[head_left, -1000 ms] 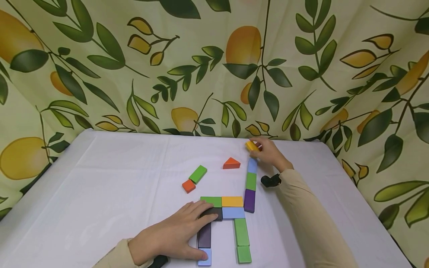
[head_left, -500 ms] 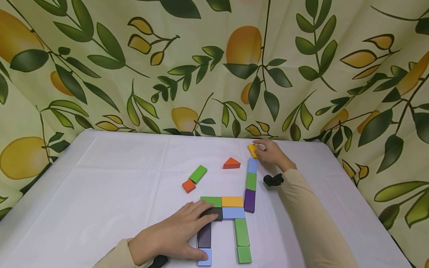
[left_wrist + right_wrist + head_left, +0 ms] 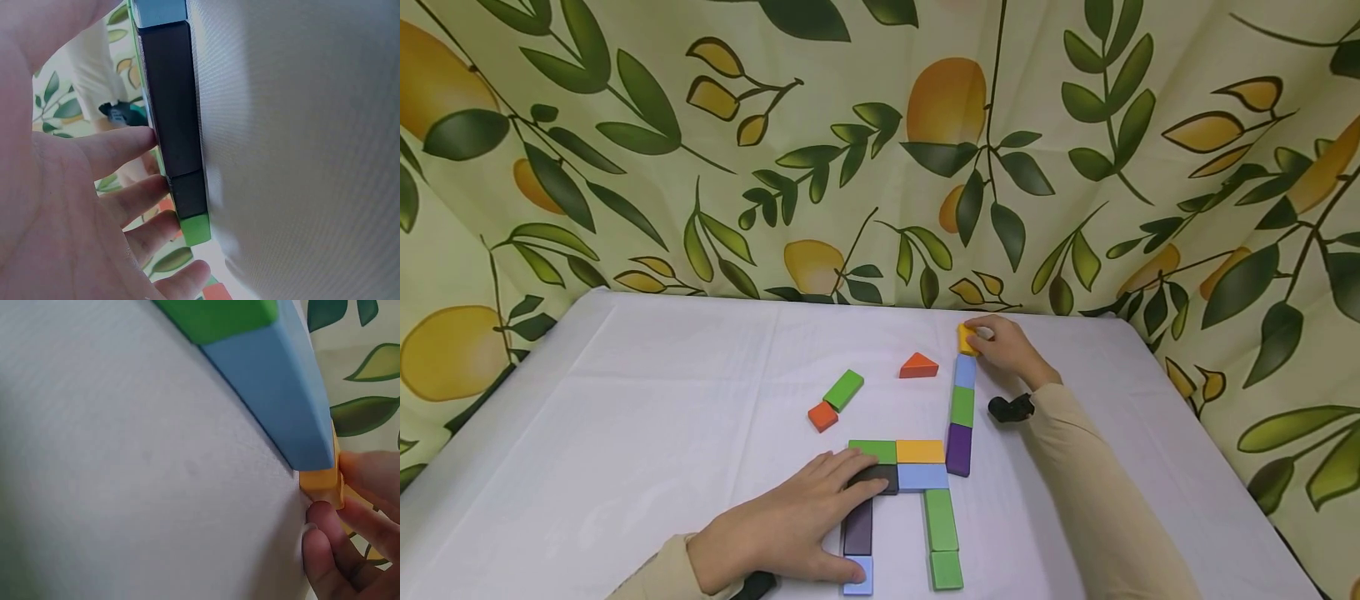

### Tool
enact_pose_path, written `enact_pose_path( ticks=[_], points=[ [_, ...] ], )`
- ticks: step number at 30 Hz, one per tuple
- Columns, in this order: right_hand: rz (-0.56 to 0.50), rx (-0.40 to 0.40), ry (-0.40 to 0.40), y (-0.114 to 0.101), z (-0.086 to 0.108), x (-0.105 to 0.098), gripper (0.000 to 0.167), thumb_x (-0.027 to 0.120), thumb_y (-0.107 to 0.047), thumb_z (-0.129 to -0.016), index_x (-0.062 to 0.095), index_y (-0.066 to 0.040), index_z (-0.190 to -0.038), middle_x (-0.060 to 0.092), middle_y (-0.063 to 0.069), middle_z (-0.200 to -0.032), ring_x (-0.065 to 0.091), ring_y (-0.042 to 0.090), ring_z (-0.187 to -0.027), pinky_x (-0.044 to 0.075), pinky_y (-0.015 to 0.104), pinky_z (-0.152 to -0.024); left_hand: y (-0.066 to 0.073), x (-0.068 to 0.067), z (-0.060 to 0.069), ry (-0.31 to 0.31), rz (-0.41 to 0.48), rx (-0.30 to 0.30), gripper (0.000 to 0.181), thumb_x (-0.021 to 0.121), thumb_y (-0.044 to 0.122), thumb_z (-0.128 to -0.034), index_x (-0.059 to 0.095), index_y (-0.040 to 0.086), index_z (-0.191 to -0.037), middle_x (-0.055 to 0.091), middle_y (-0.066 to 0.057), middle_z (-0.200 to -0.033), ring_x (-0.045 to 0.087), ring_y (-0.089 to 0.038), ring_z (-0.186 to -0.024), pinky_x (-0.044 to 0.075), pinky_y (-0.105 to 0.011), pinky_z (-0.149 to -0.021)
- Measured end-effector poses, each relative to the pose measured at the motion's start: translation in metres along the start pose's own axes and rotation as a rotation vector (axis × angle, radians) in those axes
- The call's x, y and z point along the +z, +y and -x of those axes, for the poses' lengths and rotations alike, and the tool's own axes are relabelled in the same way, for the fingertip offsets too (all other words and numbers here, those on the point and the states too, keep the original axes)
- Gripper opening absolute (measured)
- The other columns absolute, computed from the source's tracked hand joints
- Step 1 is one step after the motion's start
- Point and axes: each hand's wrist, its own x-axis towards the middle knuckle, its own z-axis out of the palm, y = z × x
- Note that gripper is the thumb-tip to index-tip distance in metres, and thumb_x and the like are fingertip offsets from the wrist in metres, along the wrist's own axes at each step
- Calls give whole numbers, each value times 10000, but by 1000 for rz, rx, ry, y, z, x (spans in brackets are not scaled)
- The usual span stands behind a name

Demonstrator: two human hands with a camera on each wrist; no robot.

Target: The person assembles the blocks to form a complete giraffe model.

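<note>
At the far end of a column of blocks, my right hand (image 3: pixel 1009 348) pinches a yellow block (image 3: pixel 966 342). That block meets the end of a light blue block (image 3: pixel 269 394); a green block (image 3: pixel 962 407) and a purple block (image 3: pixel 958 450) continue the column toward me. My left hand (image 3: pixel 790 521) lies spread over the left part of the block figure. Its fingertips touch the black block (image 3: pixel 883 477) and the green block (image 3: pixel 874 452); the thumb rests on a small light blue block (image 3: pixel 864 585). A long dark block (image 3: pixel 172 100) lies partly under that hand.
An orange triangular block (image 3: pixel 918 366) lies left of the column. Farther left, a loose green block (image 3: pixel 844 389) touches an orange block (image 3: pixel 823 417). Several blocks, including a yellow block (image 3: pixel 920 452), form the figure on the white cloth (image 3: pixel 647 417). A patterned curtain (image 3: pixel 850 167) hangs behind.
My right hand has brought the yellow block slightly nearer and right, and turned it from a slant into line with the column. The left hand stays put.
</note>
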Motion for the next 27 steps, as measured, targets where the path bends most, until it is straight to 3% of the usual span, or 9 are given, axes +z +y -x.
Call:
enact_pose_path(
  ticks=[9, 27],
  points=[
    [-24, 15, -9, 2, 4, 1, 414, 577, -184, -988, 574, 8, -1355, 492, 261, -1427, 538, 414, -1222, 489, 533, -1011, 0, 2, 1, 43, -41, 31, 794, 657, 618, -855, 437, 186, -1484, 342, -33, -1567, 299, -248, -1475, 321, -505, -1183],
    [-49, -27, 3, 3, 7, 4, 398, 584, -163, -980, 588, 11, -1337, 518, 260, -1392, 545, 421, -1222, 486, 542, -1022, 0, -1, 0, -14, 22, -5, 811, 653, 628, -854, 412, 211, -1506, 305, -18, -1593, 264, -219, -1490, 289, -516, -1203]
  ],
)
